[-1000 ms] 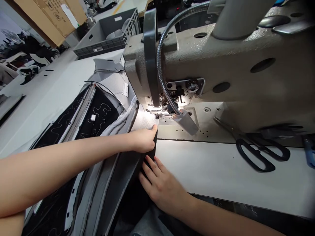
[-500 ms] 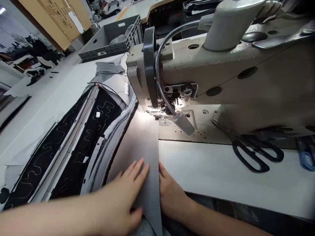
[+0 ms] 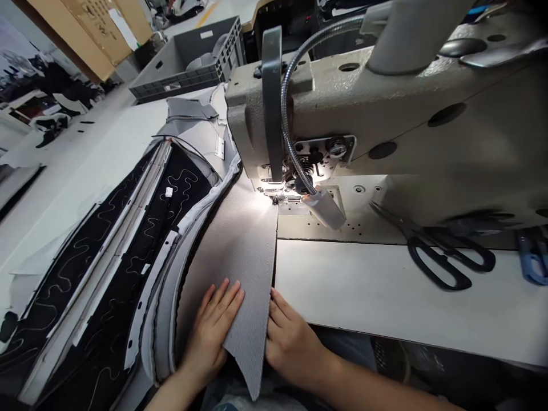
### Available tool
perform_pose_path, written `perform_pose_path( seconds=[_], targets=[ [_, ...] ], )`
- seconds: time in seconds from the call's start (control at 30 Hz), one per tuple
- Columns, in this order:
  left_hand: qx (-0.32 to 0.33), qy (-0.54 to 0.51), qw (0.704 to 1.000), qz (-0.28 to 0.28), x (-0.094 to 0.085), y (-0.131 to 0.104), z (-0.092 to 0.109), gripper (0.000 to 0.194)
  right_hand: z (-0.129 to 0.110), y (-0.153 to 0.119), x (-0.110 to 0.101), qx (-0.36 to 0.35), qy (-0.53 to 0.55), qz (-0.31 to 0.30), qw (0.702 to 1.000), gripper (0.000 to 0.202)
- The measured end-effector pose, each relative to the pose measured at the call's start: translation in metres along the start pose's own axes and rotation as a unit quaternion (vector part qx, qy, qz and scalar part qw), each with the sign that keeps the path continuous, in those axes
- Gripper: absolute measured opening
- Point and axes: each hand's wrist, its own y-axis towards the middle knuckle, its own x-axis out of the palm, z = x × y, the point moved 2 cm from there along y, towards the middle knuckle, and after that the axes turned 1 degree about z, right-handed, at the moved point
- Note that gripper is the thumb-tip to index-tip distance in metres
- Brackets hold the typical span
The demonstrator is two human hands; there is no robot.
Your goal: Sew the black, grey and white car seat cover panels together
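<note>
The left hand (image 3: 209,337) has drawn back from near the needle and now lies open, flat on the grey mesh panel (image 3: 244,251); the right hand (image 3: 291,342), fingers spread, presses the panel's edge at five o'clock. The panel runs toward the sewing machine (image 3: 385,114) at twelve; scissors (image 3: 440,257) lie at three on the bench (image 3: 385,297).

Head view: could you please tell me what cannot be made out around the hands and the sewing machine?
- Needle: lost in lamp glare under the sewing machine.
- Grey fabric: near tip cut off by the table edge.
- Right hand: thumb hidden beneath the fabric edge.
- Scissors: blades shadowed by the machine arm.
</note>
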Motion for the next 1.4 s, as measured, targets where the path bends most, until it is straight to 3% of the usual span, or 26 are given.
perform_pose_path(
  seconds=[0.27,0.53,0.8,1.0,1.4],
  targets=[
    [0.004,-0.044,0.999,-0.012,0.002,0.011,0.008,0.093,0.002,0.001,-0.001,-0.001,0.013,0.021,1.0,0.039],
    [0.015,-0.017,1.0,0.006,0.002,0.048,0.002,0.095,0.011,0.008,-0.009,0.003,0.018,0.021,1.0,0.034],
    [0.018,0.011,0.999,-0.025,0.0,0.084,-0.01,0.074,0.015,0.013,-0.019,-0.058,-0.067,-0.057,0.994,0.029],
    [0.009,0.032,0.998,-0.048,-0.005,0.111,-0.02,0.079,0.023,0.013,-0.023,-0.067,-0.083,-0.08,0.991,0.031],
    [0.054,0.065,0.995,-0.048,-0.008,0.159,-0.046,0.076,0.056,0.027,-0.022,-0.081,-0.091,-0.111,0.986,0.028]
  ],
)
